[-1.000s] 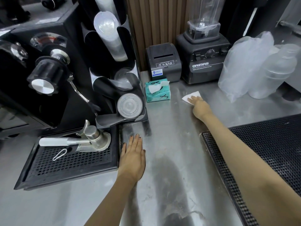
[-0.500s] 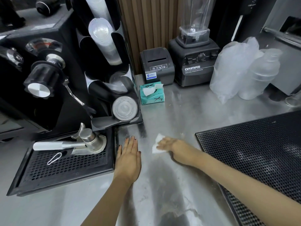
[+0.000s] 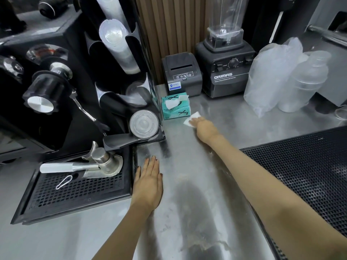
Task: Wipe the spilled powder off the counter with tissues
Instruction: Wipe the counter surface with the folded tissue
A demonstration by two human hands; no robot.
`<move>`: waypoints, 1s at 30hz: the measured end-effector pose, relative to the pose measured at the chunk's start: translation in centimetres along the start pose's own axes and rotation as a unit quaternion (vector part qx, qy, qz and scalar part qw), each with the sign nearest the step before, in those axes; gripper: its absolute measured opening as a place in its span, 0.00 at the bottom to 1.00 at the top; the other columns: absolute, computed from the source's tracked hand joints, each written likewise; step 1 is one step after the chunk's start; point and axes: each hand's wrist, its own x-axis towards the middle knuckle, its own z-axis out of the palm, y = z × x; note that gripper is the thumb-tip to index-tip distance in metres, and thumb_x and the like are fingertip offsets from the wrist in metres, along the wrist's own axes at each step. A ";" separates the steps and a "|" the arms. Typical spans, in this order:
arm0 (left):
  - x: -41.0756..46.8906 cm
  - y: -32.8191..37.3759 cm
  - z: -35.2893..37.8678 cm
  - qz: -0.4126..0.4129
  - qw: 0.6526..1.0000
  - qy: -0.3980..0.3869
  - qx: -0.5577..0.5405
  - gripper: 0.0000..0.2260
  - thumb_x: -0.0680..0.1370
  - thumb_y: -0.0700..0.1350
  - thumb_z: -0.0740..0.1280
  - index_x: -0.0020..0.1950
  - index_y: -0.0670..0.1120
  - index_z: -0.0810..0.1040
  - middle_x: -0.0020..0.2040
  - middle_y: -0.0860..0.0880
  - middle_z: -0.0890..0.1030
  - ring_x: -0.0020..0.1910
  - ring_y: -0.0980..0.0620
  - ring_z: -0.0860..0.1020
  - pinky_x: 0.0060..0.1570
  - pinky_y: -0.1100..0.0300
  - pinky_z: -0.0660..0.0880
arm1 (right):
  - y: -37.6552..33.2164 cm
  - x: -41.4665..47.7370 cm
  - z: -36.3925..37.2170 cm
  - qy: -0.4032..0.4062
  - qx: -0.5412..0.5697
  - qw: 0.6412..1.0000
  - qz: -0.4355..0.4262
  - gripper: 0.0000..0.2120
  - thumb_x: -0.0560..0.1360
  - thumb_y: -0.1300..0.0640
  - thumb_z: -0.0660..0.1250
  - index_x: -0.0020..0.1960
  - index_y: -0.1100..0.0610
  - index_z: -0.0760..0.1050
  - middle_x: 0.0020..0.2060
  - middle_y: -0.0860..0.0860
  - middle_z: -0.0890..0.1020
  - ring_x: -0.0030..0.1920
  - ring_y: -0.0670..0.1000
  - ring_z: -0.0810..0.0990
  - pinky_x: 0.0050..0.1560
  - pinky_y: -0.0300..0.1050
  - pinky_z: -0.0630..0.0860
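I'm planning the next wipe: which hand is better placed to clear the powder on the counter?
Right. The right hand presses the tissue onto the counter beside the tissue box, ready to sweep; the left hand lies flat, holding nothing.

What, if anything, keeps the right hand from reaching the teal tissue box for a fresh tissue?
Likely nothing, so yes: the right hand presses a white tissue on the steel counter just beside the tissue box, with only bare counter between them and its pop-up sheet exposed.
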 end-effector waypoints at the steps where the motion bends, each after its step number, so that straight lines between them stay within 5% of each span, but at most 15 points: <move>1: 0.1 0.0 0.0 0.000 1.000 0.001 -0.004 0.37 0.69 0.56 0.28 0.77 0.47 0.47 0.77 0.54 0.44 0.75 0.56 0.41 0.74 0.56 0.41 | -0.8 -1.4 0.2 -0.009 0.002 1.000 -0.009 0.24 0.77 0.67 0.52 0.72 0.56 0.64 0.72 0.56 0.65 0.72 0.55 0.64 0.71 0.46 0.59; 7: 0.1 0.0 0.1 -0.005 1.000 -0.001 0.002 0.37 0.69 0.55 0.27 0.77 0.47 0.46 0.77 0.54 0.43 0.75 0.55 0.40 0.73 0.56 0.40 | -3.7 -14.3 2.0 -0.062 -0.010 0.993 -0.103 0.24 0.74 0.67 0.54 0.68 0.55 0.69 0.66 0.52 0.72 0.67 0.54 0.69 0.67 0.47 0.67; 11: 0.1 0.1 0.1 -0.005 1.000 0.001 0.000 0.37 0.69 0.55 0.27 0.77 0.47 0.47 0.77 0.54 0.44 0.75 0.55 0.41 0.73 0.56 0.40 | -1.1 -11.5 -2.3 0.002 0.061 0.998 0.015 0.22 0.74 0.69 0.57 0.66 0.56 0.72 0.66 0.56 0.73 0.66 0.55 0.72 0.67 0.40 0.62; 15: 0.1 0.0 0.2 -0.002 1.000 0.007 -0.004 0.37 0.69 0.56 0.28 0.77 0.47 0.48 0.77 0.53 0.46 0.75 0.55 0.42 0.73 0.56 0.40 | 4.9 -5.2 -2.6 0.046 -0.019 0.990 0.129 0.24 0.75 0.69 0.53 0.70 0.58 0.66 0.71 0.57 0.65 0.69 0.60 0.64 0.66 0.50 0.65; 19: 0.0 0.1 0.2 0.004 1.000 0.007 -0.012 0.37 0.70 0.56 0.29 0.77 0.46 0.48 0.77 0.53 0.46 0.75 0.55 0.42 0.73 0.56 0.40 | 2.1 -6.5 0.1 0.022 -0.008 0.997 0.080 0.24 0.75 0.68 0.54 0.71 0.63 0.61 0.72 0.60 0.62 0.71 0.60 0.61 0.70 0.49 0.59; 24: 0.0 -0.1 0.2 0.000 1.000 0.009 -0.006 0.37 0.70 0.56 0.28 0.77 0.47 0.48 0.77 0.53 0.46 0.75 0.55 0.42 0.73 0.56 0.40 | -3.9 -17.8 5.2 0.008 -0.071 0.994 -0.087 0.29 0.56 0.67 0.60 0.55 0.59 0.80 0.56 0.56 0.82 0.55 0.56 0.82 0.52 0.49 0.79; 27: 0.1 0.0 0.3 -0.002 1.000 0.010 -0.005 0.37 0.70 0.56 0.28 0.77 0.47 0.48 0.77 0.53 0.46 0.75 0.55 0.42 0.73 0.56 0.41 | -4.1 -20.4 4.7 -0.013 -0.003 0.994 -0.107 0.28 0.67 0.70 0.58 0.66 0.57 0.73 0.69 0.52 0.71 0.69 0.52 0.69 0.70 0.44 0.65; 30: 0.2 0.0 0.3 0.001 1.000 0.010 -0.003 0.37 0.70 0.56 0.28 0.77 0.46 0.48 0.77 0.53 0.47 0.76 0.55 0.43 0.73 0.55 0.41 | -1.8 -16.0 2.1 0.093 0.014 0.994 -0.059 0.28 0.68 0.72 0.54 0.64 0.56 0.75 0.65 0.59 0.75 0.66 0.58 0.73 0.64 0.48 0.72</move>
